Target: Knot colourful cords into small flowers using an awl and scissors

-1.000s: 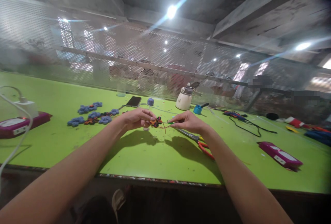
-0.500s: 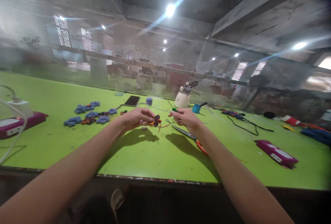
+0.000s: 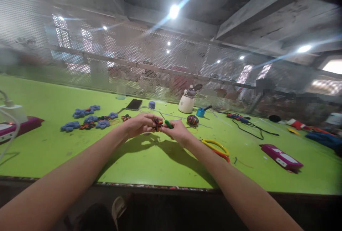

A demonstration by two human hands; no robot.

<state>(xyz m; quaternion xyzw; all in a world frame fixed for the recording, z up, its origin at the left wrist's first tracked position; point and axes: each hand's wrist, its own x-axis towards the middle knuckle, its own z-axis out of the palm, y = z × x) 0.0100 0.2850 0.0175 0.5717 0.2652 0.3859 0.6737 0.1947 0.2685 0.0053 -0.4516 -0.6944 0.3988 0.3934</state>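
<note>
My left hand [image 3: 139, 124] pinches a small crocheted flower [image 3: 157, 125] in orange and black yarn, held above the green table. In my right hand [image 3: 177, 131] is a crochet hook [image 3: 168, 124] with a green handle, its thin metal shaft pointing up and to the left. The fingers of both hands are close together at the flower. Behind my right hand lies a ball of dark multicoloured yarn [image 3: 192, 120]. Scissors with yellow and red handles [image 3: 216, 147] lie beside my right forearm, which covers their blades.
Several blue and orange crocheted flowers [image 3: 70, 126] lie at the left, near a phone [image 3: 134, 104]. A white kettle-like jug [image 3: 186, 102] and a blue pot [image 3: 201, 112] stand at the back. Purple power strips [image 3: 281, 158] lie at both sides. Dark cords [image 3: 248, 124] are on the right.
My right hand drew the hook back from the flower and raised it, then came left against the flower, showing the yarn ball and scissor handles. The flower stays in my left hand.
</note>
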